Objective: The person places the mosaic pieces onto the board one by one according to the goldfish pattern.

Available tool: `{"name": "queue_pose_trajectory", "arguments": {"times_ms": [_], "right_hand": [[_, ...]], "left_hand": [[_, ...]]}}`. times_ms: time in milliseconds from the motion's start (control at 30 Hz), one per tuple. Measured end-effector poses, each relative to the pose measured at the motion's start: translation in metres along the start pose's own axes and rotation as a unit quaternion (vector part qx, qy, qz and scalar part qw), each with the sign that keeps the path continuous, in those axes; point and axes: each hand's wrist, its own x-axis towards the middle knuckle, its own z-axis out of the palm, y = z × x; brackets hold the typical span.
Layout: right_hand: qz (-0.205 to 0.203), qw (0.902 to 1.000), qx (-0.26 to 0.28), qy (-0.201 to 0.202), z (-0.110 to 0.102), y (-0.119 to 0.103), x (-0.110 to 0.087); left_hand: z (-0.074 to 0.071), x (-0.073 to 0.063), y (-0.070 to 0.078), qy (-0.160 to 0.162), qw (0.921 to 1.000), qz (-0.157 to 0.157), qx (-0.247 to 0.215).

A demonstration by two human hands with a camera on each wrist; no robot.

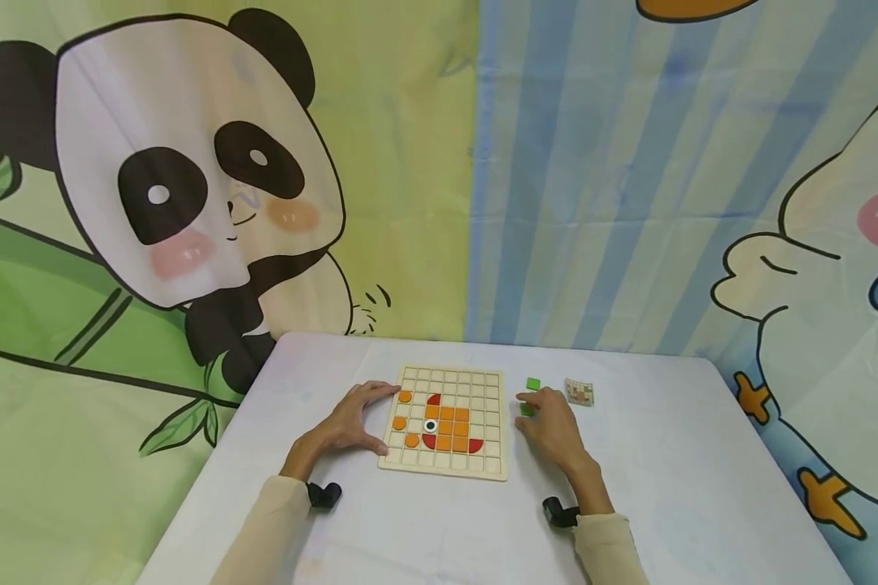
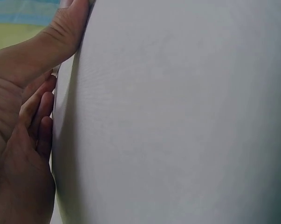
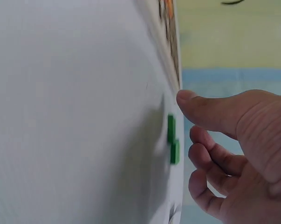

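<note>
A square wooden grid board (image 1: pixel 486 467) lies on the white table. Set on it are several orange square tiles (image 1: pixel 446 427), round orange pieces (image 1: pixel 399 423), red quarter-round pieces (image 1: pixel 475 446) and a black-and-white eye piece (image 1: pixel 430 426). My left hand (image 1: pixel 345 418) rests against the board's left side, thumb near the lower corner and fingertips higher up. Right of the board, my right hand (image 1: pixel 554 426) hovers by two green tiles, one farther back (image 1: pixel 533 383) and one partly behind the fingers (image 1: pixel 527 409). In the right wrist view, its thumb and fingers stand apart from both green tiles (image 3: pixel 171 128).
A small picture card (image 1: pixel 580 392) with a coloured grid lies right of the green tiles. The white table (image 1: pixel 702 471) reaches back to a curtain (image 1: pixel 410 203) printed with a panda and other cartoon figures. Each wrist wears a small black camera (image 1: pixel 559 512).
</note>
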Motion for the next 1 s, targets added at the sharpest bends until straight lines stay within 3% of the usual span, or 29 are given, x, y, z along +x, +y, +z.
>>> {"name": "queue_pose_trajectory", "arguments": {"times_ms": [267, 733, 1000], "right_hand": [[-0.025, 0.9992, -0.031, 0.001, -0.006, 0.027, 0.004], [-0.053, 0.9975, 0.042, -0.021, 0.000, 0.016, 0.011], [-0.077, 0.9953, 0.050, -0.032, 0.012, 0.006, 0.026]], "left_hand": [[0.005, -0.002, -0.001, -0.003, 1.0000, -0.005, -0.007], [-0.001, 0.000, 0.001, -0.002, 0.9999, -0.010, -0.012], [0.001, 0.000, 0.000, -0.004, 0.9999, -0.014, -0.007]]}}
